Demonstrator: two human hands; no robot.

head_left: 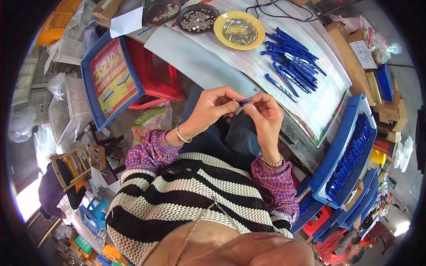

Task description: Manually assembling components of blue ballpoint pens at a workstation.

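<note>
Above my lap, both hands meet at the table's near edge around a small dark blue piece (244, 102), mostly hidden by my fingers. The thumb and fingertips of my left hand (218, 105) pinch its left side. From the right, my right hand (266, 113) grips it the same way. On the paper-covered table lies a pile of slender blue plastic pieces (293, 62), some with silvery strips along them. One such piece (281, 88) rests apart, closest to my hands. A yellow dish (218, 33) beyond them holds thin metal pins.
Two dark dishes (178, 21) (146, 17) of small metal parts stand at the far left of the table. On the right is a blue crate (317, 186) full of blue pieces. A red stool (171, 91) and a blue tray (96, 116) are at left; people work lower left and right.
</note>
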